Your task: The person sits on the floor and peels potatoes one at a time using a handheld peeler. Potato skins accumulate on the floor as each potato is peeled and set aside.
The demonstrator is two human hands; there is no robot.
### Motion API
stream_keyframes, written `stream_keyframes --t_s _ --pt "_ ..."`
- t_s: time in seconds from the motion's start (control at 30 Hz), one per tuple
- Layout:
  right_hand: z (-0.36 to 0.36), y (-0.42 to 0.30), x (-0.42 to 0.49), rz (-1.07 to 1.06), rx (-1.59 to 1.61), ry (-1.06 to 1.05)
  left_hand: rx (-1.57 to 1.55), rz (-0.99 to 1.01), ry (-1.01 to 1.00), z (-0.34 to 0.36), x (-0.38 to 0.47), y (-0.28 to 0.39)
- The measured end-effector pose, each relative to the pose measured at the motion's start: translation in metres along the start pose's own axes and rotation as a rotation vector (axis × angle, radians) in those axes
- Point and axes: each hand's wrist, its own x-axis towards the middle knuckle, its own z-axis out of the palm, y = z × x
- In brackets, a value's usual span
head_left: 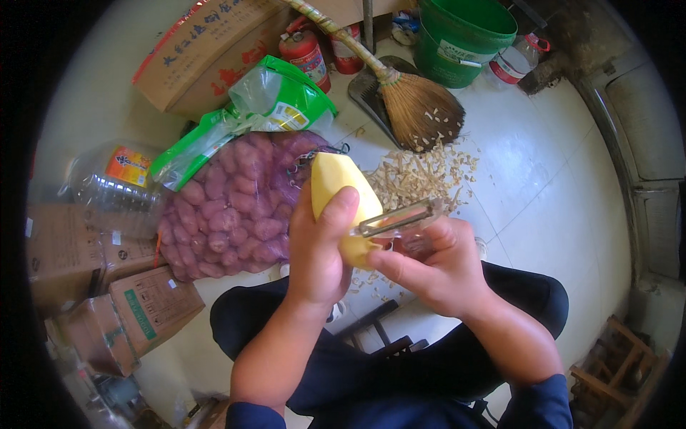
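Note:
My left hand (327, 241) grips a pale yellow potato (340, 179) whose upper part is peeled smooth. In my right hand (437, 268) is a Y-shaped vegetable peeler (399, 219), its metal blade across the potato's lower right side. My right thumb lies against the lower end of the potato, where a yellowish flap shows. Most of the peeler's handle is hidden by my fingers. Beyond my hands, a heap of peelings (429, 174) lies on the tiled floor.
A purple mesh sack of potatoes (236, 209) stands at left, with a green plastic bag (284, 102) behind it. A straw broom (423, 110), dustpan (370, 88), green bucket (466, 43) and fire extinguisher (305, 56) are farther back. Cardboard boxes (155, 305) line the left.

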Motion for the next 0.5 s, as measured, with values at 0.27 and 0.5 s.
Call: stream_keyframes --t_s 0.27,0.5 --pt "-0.037 -0.017 0.008 0.01 -0.424 0.13 -0.335 -0.162 -0.037 -0.007 0.009 0.011" --pt "-0.045 -0.019 0.002 -0.14 -0.328 0.092 -0.204 -0.097 -0.065 -0.012 0.007 0.006"
